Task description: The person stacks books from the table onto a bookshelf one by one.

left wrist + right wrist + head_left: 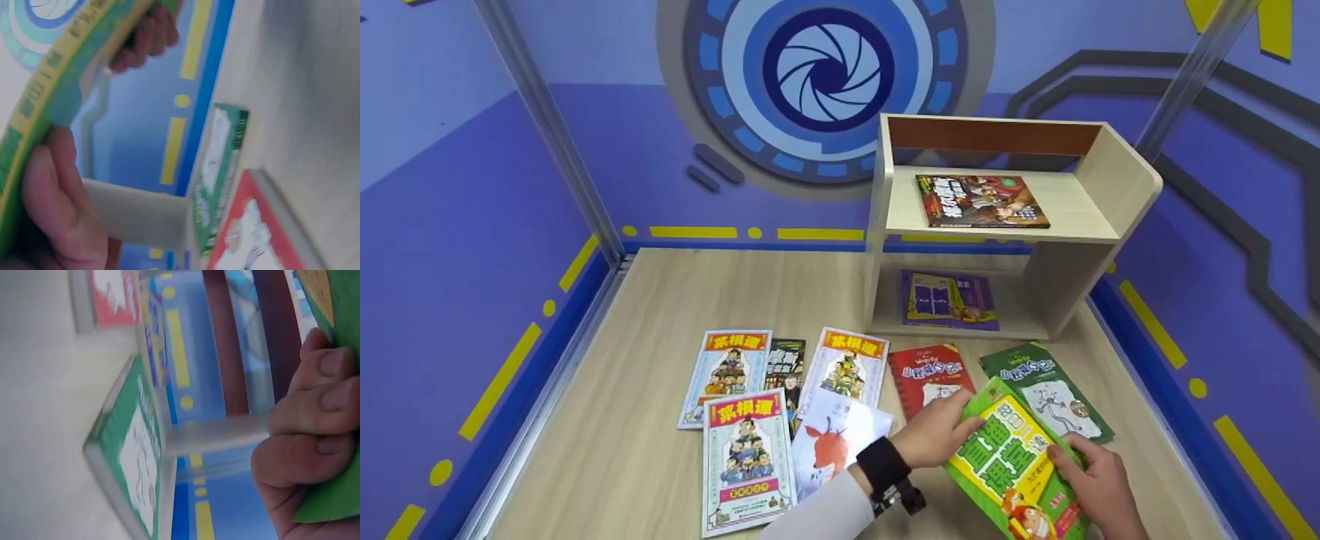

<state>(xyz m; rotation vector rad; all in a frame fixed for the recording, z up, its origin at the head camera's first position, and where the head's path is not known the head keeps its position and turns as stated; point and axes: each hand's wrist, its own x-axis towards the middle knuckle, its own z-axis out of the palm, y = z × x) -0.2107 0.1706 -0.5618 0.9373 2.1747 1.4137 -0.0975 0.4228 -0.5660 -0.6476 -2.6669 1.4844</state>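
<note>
A green and yellow book [1012, 465] is held up above the front right of the table between both hands. My left hand [937, 435] grips its left edge, with the thumb on the cover. On the opposite edge, my right hand [1099, 484] holds it with the thumb in front; the right wrist view shows this hand's fingers [332, 405] curled against the green back. Just behind lie a red book [926, 371], partly covered by the left hand, and a dark green book [1057, 397], partly covered by the held one.
A two-level wooden shelf [1117, 180] stands at the back right. One brown book [982, 201] lies on its upper board, a purple book [949, 300] on the lower. Left of my hands, several books overlap, including a blue-bordered comic [746, 457] and a deer-cover book [836, 442].
</note>
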